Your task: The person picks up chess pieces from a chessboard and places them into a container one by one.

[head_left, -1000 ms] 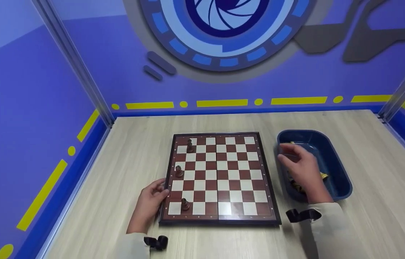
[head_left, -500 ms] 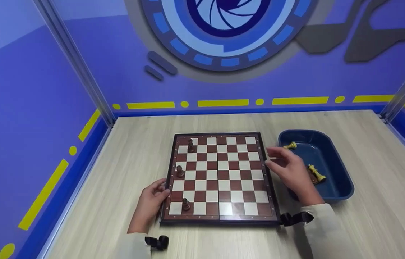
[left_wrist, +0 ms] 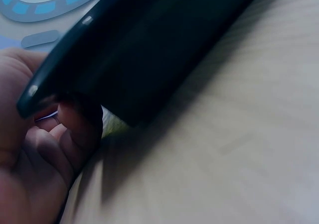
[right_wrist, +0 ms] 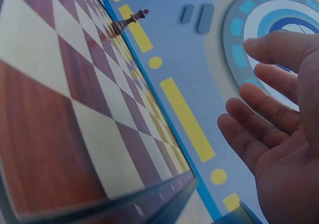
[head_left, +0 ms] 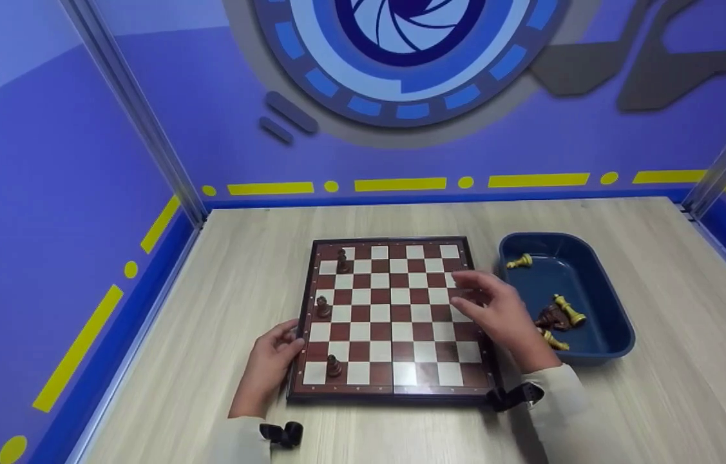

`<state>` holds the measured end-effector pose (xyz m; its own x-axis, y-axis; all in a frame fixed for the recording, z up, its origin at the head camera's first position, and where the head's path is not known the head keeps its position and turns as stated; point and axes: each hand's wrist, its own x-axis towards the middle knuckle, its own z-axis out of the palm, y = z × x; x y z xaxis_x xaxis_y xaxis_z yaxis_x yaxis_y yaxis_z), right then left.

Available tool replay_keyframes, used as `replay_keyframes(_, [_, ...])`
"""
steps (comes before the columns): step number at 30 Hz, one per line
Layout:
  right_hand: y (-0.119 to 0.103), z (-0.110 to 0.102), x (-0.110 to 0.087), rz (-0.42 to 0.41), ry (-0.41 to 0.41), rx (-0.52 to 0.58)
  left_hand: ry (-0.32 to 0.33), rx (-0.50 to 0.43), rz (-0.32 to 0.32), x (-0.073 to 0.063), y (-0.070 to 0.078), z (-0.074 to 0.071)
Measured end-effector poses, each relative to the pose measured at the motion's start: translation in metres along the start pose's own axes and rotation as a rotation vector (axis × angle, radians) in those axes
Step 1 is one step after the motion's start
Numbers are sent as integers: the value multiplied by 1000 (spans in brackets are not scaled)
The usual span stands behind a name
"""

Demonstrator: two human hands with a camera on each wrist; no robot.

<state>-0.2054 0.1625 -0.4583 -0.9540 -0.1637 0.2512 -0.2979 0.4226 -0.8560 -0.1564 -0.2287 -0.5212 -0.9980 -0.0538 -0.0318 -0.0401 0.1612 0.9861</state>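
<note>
In the middle of the pale table (head_left: 240, 258) lies the chessboard (head_left: 381, 316), with three dark chess pieces standing on its left part: one near the far edge (head_left: 343, 261), one by the left border (head_left: 323, 307), one close to the near edge (head_left: 334, 366). The left hand (head_left: 268, 361) grips the board's left side, thumb at the rim and fingers curled in beneath it. The right hand (head_left: 488, 309) hangs over the board's right border, fingers loosely bent and the thumb set wide of them, the palm bare in the right wrist view.

Just beside the board on the right sits the blue bin (head_left: 598, 296), partly behind that hand and wrist. A yellow piece (head_left: 520, 261) lies at its far end; more yellow pieces (head_left: 571, 311) and something dark brown (head_left: 553, 317) are heaped nearer, overlapping so that I can't count them.

The right hand covers some squares along the border, and its black wristband (head_left: 517, 396) hides the board's near right corner. From the left wrist, the board's underside is almost black; I can't tell whether that side is raised.

Bare wood runs between the board and the blue back wall (head_left: 401, 161), and only a narrow strip separates board and bin.
</note>
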Motion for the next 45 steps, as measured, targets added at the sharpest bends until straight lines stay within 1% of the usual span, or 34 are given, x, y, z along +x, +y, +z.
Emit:
replay_keyframes(7, [-3,10,2,-17,-40,17,-10,19,24,1,0,-1])
replay_keyframes(11, [-4,14,3,-52,-63,71,-15,47,40,2,1,-2])
replay_keyframes(15, [-5,19,3,-98,-96,109,-7,46,47,3,1,-2])
replay_keyframes(22, [-9,30,1,-123,-130,153,12,55,30,4,1,-2])
replay_keyframes(25, [-11,36,1,-124,-150,168,12,64,35,4,1,-3])
replay_keyframes(31, [-16,45,-2,-97,-179,162,-4,76,33,3,0,-3])
replay_keyframes(35, [-18,52,-3,-121,-192,160,-2,66,23,2,1,-3])
replay_keyframes(41, [-19,63,-4,-167,-215,159,18,72,4,1,2,-1])
replay_keyframes(45, [-22,69,-5,-168,-238,195,8,63,8,1,1,0])
